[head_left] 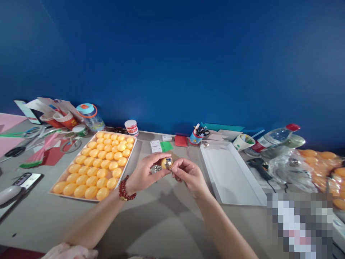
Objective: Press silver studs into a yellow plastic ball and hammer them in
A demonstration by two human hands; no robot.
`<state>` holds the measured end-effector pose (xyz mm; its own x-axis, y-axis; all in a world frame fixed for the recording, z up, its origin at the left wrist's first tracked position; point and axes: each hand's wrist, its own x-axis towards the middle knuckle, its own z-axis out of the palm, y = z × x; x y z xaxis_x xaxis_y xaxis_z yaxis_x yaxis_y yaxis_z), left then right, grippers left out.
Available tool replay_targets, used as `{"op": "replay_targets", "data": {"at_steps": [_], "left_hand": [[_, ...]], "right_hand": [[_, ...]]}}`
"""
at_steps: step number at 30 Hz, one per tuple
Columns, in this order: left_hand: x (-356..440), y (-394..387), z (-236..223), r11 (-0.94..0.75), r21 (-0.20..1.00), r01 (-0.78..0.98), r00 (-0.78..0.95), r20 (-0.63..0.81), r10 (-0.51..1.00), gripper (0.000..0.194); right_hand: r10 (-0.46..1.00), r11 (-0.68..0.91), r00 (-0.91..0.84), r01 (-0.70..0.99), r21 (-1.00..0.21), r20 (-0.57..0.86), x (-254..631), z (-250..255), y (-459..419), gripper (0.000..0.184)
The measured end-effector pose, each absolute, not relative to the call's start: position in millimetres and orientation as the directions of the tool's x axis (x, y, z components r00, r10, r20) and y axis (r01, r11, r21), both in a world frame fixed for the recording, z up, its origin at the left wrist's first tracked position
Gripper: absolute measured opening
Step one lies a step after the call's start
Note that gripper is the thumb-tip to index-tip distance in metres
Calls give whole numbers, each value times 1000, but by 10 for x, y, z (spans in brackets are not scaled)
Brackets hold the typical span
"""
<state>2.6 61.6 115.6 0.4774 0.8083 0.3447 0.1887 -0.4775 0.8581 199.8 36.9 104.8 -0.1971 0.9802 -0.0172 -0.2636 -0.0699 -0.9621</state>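
Between the thumb and fingers of my left hand [147, 172] is an orange ball [164, 164], with a shiny silver piece [169, 163] on its right side. The fingers of my right hand [188, 176] are pinched together at the ball's lower right edge, by the silver piece. Whatever they grip is too small and covered to name. Small silver bits [157, 168] lie on the table behind my left hand. To the left, a shallow tray [51, 191] holds rows of similar orange balls, with one gap among them.
At the right stands a white tray [231, 172] with a small silver piece [206, 144] in its far corner. Beyond it are a glue gun [260, 168], a plastic bottle [275, 138] and bagged orange balls [318, 165]. A pen cup [195, 137] and white jar [131, 127] stand along the wall.
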Motion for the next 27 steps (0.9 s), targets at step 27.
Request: {"op": "replay_targets", "data": {"at_steps": [27], "left_hand": [[41,596,1181,-435,881,184,453,317,833,40]], "right_hand": [[984,-84,-177,-304,-949,-31,1935,1159,335,32]]}}
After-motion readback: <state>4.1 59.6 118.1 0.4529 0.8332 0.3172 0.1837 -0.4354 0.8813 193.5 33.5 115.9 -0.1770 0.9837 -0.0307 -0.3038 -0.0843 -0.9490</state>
